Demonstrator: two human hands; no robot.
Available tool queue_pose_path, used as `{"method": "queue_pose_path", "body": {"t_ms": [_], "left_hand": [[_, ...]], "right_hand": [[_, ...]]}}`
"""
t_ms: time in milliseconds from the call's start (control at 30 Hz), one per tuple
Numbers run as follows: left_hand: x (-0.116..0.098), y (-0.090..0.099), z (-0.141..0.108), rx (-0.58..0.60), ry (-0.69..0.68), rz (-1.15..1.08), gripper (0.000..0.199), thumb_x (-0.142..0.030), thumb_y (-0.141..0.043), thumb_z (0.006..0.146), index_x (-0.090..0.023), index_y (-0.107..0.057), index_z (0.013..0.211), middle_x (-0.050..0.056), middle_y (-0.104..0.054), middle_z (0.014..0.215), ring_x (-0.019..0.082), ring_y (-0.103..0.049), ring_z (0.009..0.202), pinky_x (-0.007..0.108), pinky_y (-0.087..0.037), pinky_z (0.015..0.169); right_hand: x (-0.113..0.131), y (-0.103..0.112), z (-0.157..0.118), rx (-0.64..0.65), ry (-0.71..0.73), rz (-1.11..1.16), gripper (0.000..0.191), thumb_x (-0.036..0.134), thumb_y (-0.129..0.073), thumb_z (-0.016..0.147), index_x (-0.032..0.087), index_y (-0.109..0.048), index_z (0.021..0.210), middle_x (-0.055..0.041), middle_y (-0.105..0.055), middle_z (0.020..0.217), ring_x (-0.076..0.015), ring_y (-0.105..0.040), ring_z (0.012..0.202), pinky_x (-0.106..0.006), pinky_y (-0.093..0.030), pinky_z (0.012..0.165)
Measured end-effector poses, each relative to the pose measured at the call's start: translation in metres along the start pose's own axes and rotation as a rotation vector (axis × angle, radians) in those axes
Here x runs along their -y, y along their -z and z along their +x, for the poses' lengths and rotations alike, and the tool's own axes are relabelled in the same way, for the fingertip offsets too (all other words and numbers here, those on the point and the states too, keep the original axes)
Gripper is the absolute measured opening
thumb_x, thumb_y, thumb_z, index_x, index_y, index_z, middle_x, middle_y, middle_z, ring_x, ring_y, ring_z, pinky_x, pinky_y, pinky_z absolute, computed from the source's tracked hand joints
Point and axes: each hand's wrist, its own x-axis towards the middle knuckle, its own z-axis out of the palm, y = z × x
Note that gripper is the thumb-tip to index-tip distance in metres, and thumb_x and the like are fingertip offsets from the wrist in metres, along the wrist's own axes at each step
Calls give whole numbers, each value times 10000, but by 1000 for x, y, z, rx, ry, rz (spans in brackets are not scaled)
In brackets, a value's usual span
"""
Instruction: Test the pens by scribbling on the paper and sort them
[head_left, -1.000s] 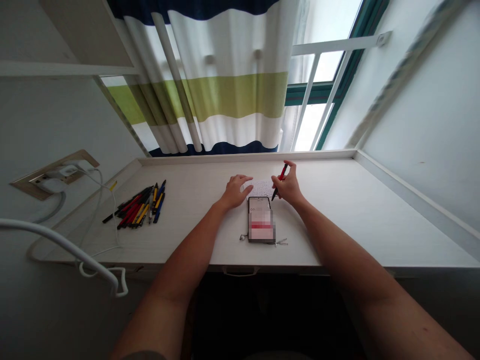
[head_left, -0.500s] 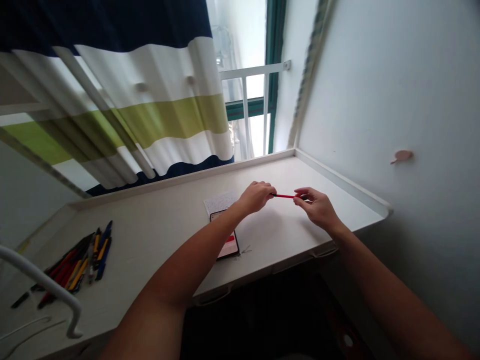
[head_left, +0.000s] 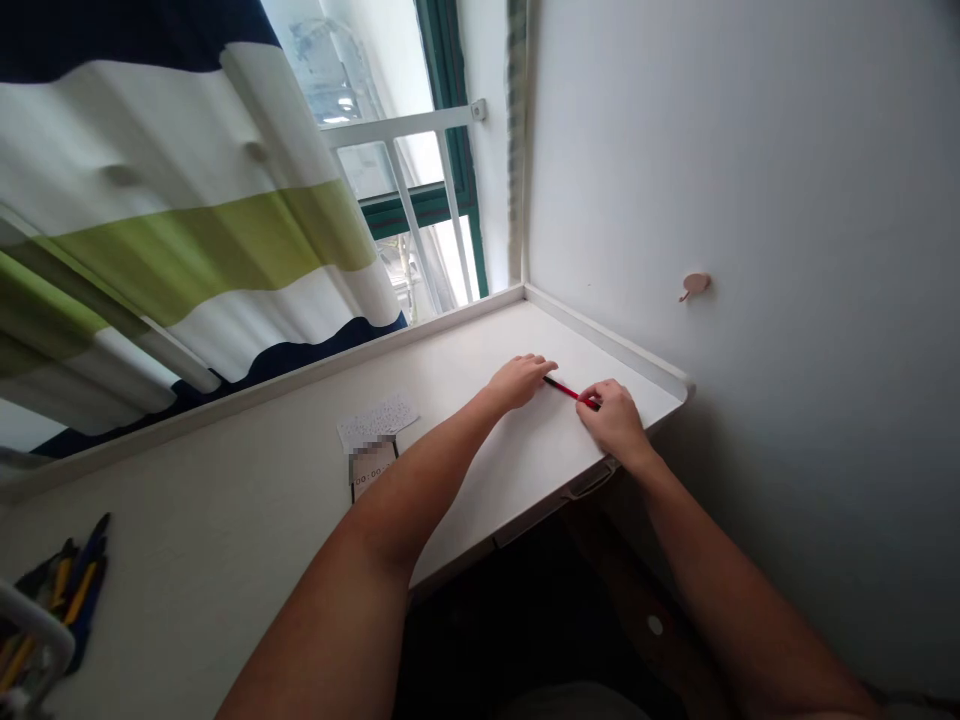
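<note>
Lowered near the table [head_left: 457, 385]: red pen [head_left: 570, 392]. Right hand [head_left: 615, 420] gripping it, left hand [head_left: 520, 382] open just beside its tip.

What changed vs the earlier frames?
The red pen, held up in the right hand at first, now lies low between both hands, its end under the right hand's fingers, its dark tip by the left hand. The left hand moved off the paper slip. The slip, phone and pen pile stayed put.

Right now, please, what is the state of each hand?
Left hand: touching the end of the red pen, grip cannot be told.
Right hand: closed, holding the pen.
</note>
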Motion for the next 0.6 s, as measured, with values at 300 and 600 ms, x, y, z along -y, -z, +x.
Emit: {"method": "queue_pose_path", "body": {"t_ms": [300, 600], "left_hand": [[44, 62, -222, -446, 522, -242, 315, -242, -559, 987, -211, -622, 1295, 49, -777, 1085, 211, -709, 998, 409, -521, 1015], [33, 81, -530, -557, 1458, 259, 287, -157, -530, 919, -177, -710, 1143, 156, -715, 1189, 312, -638, 1167, 449, -470, 1076]], "right_hand": [[131, -45, -2, 439, 426, 273, 144, 299, -620, 909, 221, -720, 842, -62, -738, 932, -250, -680, 895, -406, -519, 842], [392, -223, -89, 1017, 1148, 279, 170, 189, -626, 929, 192, -776, 1009, -116, -746, 1130, -264, -681, 1021, -380, -492, 945]]}}
